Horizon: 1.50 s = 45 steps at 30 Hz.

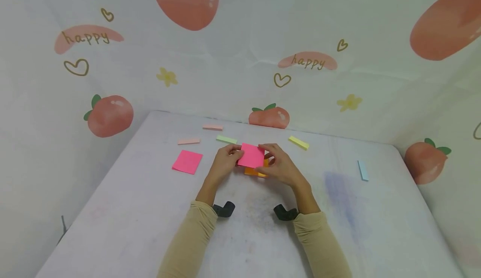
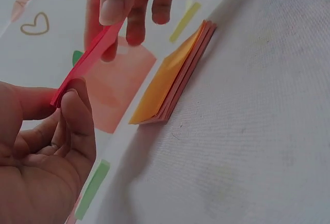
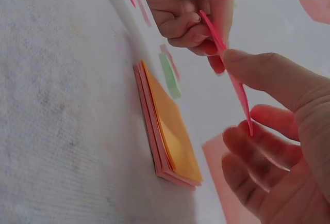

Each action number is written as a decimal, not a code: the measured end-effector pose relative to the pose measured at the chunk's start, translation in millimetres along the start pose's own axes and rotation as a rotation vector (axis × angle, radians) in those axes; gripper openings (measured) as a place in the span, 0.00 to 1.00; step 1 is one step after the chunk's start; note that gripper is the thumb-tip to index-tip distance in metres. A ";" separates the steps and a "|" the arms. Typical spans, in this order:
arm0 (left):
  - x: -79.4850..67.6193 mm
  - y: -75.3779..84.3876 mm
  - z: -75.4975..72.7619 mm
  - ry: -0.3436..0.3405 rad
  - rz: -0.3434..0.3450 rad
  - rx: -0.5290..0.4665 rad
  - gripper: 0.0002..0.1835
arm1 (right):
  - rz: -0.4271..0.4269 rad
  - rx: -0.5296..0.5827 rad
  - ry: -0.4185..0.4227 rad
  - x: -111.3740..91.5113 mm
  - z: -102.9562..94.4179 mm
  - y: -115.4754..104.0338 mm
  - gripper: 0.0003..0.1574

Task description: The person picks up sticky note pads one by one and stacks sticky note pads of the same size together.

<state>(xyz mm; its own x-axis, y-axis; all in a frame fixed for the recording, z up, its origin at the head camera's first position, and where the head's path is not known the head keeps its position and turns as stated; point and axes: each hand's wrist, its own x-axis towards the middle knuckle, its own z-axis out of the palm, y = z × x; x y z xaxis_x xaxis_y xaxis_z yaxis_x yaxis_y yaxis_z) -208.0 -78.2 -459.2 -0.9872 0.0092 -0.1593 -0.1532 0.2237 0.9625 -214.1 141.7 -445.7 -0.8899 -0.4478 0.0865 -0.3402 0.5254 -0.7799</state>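
Observation:
A small stack of bright pink sticky notes (image 1: 251,155) is held up between both hands over the table. My left hand (image 1: 224,164) pinches its left edge between thumb and curled fingers. At the opposite edge, my right hand (image 1: 282,168) has its thumb on one face and fingertips behind the other, as the right wrist view shows. Below the raised notes lies a thicker sticky note pad (image 2: 170,79), orange on top with pink layers underneath; in the head view the notes and right hand partly cover it.
Left of the hands lies another pink sticky note (image 1: 187,162). Farther back are two pale pink strips (image 1: 212,127), a green strip (image 1: 226,139) and a yellow strip (image 1: 298,142). A light blue strip (image 1: 362,170) lies at the right. A fruit-patterned cloth (image 1: 225,69) hangs behind the table.

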 end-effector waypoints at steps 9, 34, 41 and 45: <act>1.4 -1.9 1.3 -0.001 -0.004 -0.030 0.18 | -0.032 0.013 0.001 -1.2 -3.9 3.7 0.36; -1.3 -1.0 2.3 -0.126 0.022 -0.056 0.17 | 0.095 0.130 0.077 -3.8 -9.9 1.6 0.28; -2.1 -0.5 3.1 -0.103 0.041 -0.024 0.16 | 0.049 0.159 0.033 -2.2 -8.2 3.5 0.21; -2.4 0.4 3.4 -0.093 0.053 -0.024 0.15 | 0.039 0.154 0.027 -2.3 -7.1 2.6 0.20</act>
<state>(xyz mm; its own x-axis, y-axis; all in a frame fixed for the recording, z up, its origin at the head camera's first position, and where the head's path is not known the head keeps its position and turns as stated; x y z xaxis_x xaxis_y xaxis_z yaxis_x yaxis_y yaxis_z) -205.6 -74.8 -459.1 -0.9857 0.1110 -0.1267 -0.1032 0.1968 0.9750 -215.1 149.3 -443.5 -0.9103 -0.4081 0.0695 -0.2564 0.4242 -0.8685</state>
